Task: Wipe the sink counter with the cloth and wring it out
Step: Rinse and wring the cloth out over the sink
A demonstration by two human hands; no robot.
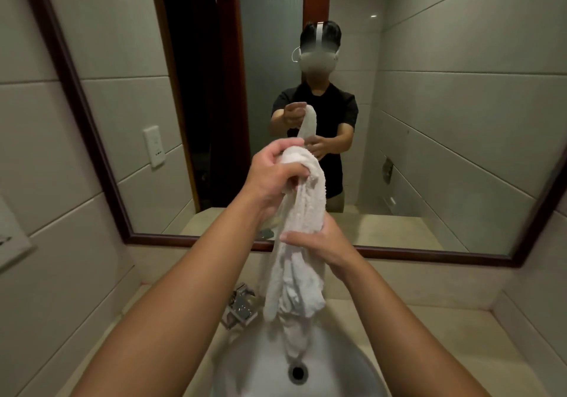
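Left hand (273, 175) raised high, fingers curled tight round the bunched top of the white terry cloth (302, 243); right hand (319, 244) lower down, thumb and fingers wrapped about the cloth's middle. Cloth hanging upright between the two grips, loose tail dangling over the white basin (245, 363), tip just above the drain hole (297, 372) and not clearly touching the bowl. Chrome faucet (242, 306) just left of the tail, near it but apart. Beige counter (445, 335) on either side of the basin. Probably the start of the wringing, with the twist not yet tight, judging by the slack folds below the lower grip. Risks from here: water squeezed out while held this high could splash past the rim onto the counter, undoing the wipe; a twist made only between the two grips would leave the tail below still soaked; a swing of that tail to the left could catch on the faucet. Wood-framed mirror (92, 138) behind, showing the same hold in reflection.
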